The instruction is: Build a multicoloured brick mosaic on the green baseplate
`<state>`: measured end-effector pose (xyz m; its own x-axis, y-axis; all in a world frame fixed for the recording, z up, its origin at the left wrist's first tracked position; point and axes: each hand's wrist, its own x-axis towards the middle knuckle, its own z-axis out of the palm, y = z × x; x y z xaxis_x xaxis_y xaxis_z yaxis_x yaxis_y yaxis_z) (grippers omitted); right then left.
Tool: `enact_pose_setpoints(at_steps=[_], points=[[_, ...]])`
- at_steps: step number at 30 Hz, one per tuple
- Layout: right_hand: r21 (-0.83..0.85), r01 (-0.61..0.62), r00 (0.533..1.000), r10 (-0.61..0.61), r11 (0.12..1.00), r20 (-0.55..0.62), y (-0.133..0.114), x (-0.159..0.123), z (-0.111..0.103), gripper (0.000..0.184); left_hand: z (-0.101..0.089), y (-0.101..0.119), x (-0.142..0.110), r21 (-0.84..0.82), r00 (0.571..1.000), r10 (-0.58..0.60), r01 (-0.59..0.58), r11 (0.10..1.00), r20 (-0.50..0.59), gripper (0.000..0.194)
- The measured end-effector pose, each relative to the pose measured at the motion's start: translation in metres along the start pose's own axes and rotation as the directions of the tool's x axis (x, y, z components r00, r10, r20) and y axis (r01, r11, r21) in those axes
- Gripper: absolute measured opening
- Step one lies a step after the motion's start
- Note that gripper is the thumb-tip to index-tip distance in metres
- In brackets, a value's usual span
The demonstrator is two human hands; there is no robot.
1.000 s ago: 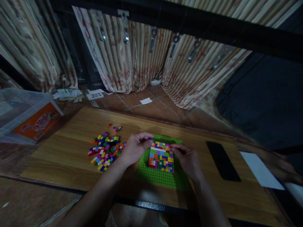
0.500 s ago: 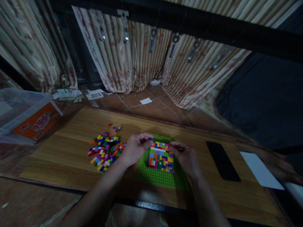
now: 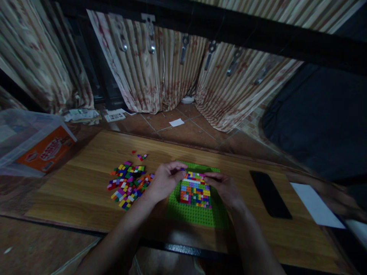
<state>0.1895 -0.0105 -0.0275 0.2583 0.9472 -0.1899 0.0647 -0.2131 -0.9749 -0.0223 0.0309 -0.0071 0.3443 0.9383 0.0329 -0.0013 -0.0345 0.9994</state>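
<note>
A green baseplate (image 3: pixel 195 215) lies on the wooden table (image 3: pixel 86 198), with a block of many-coloured small bricks (image 3: pixel 195 193) built on it. My left hand (image 3: pixel 163 181) rests at the block's upper left corner, fingers pinched together on a small dark brick at the top edge. My right hand (image 3: pixel 223 189) sits at the block's upper right, fingers curled and pressed against the top row; what they hold, if anything, is hidden. A pile of loose coloured bricks (image 3: pixel 127 183) lies just left of my left hand.
A black phone (image 3: pixel 269 194) lies flat to the right of the baseplate, a white sheet (image 3: pixel 315 206) beyond it. A clear plastic bin with an orange box (image 3: pixel 40 149) stands at far left. Striped curtains (image 3: pixel 160 76) hang behind over tiled floor.
My right hand has slid left along the top row of the brick block, closer to my left hand. The left hand has hardly moved.
</note>
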Motion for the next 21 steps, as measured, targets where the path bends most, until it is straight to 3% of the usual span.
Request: enact_pose_setpoints(at_steps=[9, 13, 17, 21], points=[[-0.007, 0.027, 1.0, -0.027, 1.0, -0.001, 0.003, -0.003, 0.001, 0.032, 0.003, -0.001, -0.001, 0.015, 0.999, -0.014, 0.013, 1.0, 0.033, 0.017], [0.102, 0.027, 0.999, -0.022, 0.994, -0.048, 0.003, -0.001, -0.007, 0.033, 0.004, -0.001, -0.001, -0.031, 0.998, -0.04, 0.041, 0.999, 0.039, 0.017], [0.178, 0.137, 0.972, -0.098, 0.974, -0.213, -0.006, -0.002, -0.012, 0.025, 0.008, 0.003, -0.001, -0.126, 0.994, -0.098, 0.104, 0.987, 0.051, 0.017], [0.125, 0.268, 0.959, -0.252, 0.955, -0.131, -0.018, -0.015, -0.001, 0.016, 0.015, 0.009, -0.002, -0.194, 0.987, -0.143, 0.155, 0.969, 0.073, 0.017]])
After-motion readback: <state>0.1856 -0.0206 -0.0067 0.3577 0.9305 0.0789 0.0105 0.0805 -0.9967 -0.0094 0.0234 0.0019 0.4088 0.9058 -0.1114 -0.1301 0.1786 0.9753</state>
